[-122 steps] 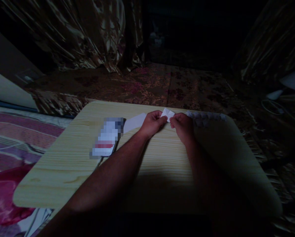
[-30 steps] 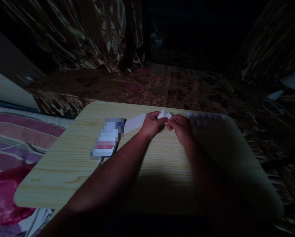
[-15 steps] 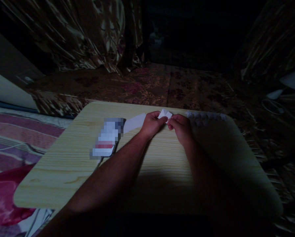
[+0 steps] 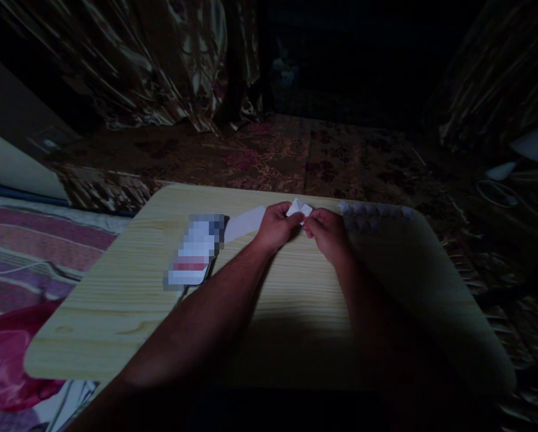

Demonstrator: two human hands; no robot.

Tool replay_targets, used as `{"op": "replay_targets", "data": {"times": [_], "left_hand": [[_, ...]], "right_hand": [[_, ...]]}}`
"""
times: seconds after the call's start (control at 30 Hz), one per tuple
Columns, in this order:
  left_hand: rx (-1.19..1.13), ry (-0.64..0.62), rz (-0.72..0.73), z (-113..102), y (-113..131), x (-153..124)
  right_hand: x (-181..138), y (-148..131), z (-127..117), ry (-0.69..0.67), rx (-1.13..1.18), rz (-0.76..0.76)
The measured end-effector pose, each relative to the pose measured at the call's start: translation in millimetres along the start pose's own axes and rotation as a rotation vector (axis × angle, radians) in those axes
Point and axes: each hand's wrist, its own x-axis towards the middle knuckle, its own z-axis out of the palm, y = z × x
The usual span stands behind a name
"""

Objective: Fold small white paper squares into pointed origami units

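Note:
In dim light, my left hand [image 4: 277,227] and my right hand [image 4: 325,233] meet near the far edge of a light wooden table [image 4: 129,300]. Both pinch a small folded piece of white paper [image 4: 299,209] between thumbs and fingertips, and most of the paper is hidden by the fingers. A flat white sheet of paper [image 4: 245,223] lies just left of my left hand. A row of small folded white paper pieces [image 4: 374,214] sits to the right of my right hand along the far edge.
A pixelated white and red object [image 4: 195,251] lies on the table's left part. Patterned dark carpet [image 4: 295,156] and shiny curtains [image 4: 129,66] lie beyond. Striped and pink fabric [image 4: 21,270] is at the left. Cables and pale objects [image 4: 511,174] sit at the far right.
Since 4 s ago the paper between my fingers has been folded smaller and shows less. Over the last second both hands have stayed nearly still, with my right hand edging slightly left.

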Motion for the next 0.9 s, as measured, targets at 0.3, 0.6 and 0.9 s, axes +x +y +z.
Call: {"op": "replay_targets", "data": {"times": [0.3, 0.6, 0.9], "left_hand": [[-0.008, -0.023, 0.012, 2.3, -1.5, 0.2], [0.022, -0.024, -0.015, 0.1, -4.5, 2.6], [-0.033, 0.002, -0.036, 1.0, -3.5, 3.3]], "right_hand": [[2.2, 2.1, -2.6, 0.034, -0.049, -0.02], [3.9, -0.9, -2.4, 0.086, -0.031, 0.035], [1.7, 1.2, -4.5, 0.012, -0.046, -0.014]]}}
